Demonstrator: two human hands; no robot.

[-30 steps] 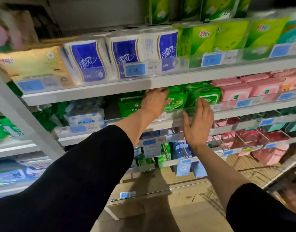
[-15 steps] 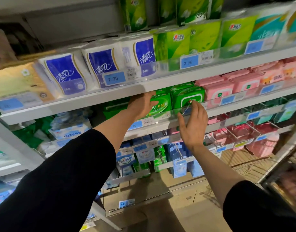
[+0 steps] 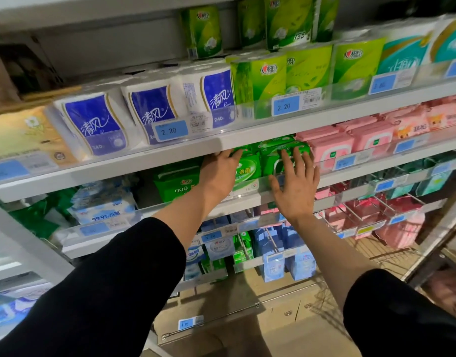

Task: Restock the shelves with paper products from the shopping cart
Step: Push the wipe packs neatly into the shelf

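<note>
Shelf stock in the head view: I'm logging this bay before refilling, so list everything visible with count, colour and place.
toilet rolls: three, white with blue labels, upper shelf left
tissue pack: one, yellow, far left
green rolls: several, upper shelf right
green wipe packs: several, shelf below, at both hands
pink packs: several, right of them
blue packs: several, low shelf
price tags: blue, along the rails
left hand: on green wipe packs
right hand: fingers spread on them

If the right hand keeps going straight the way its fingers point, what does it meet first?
The right hand points up and into the second shelf; its fingertips already lie against the green wipe packs. Pushing on would likely press those packs deeper, with the pink packs just beside. Depth is unclear.
</note>
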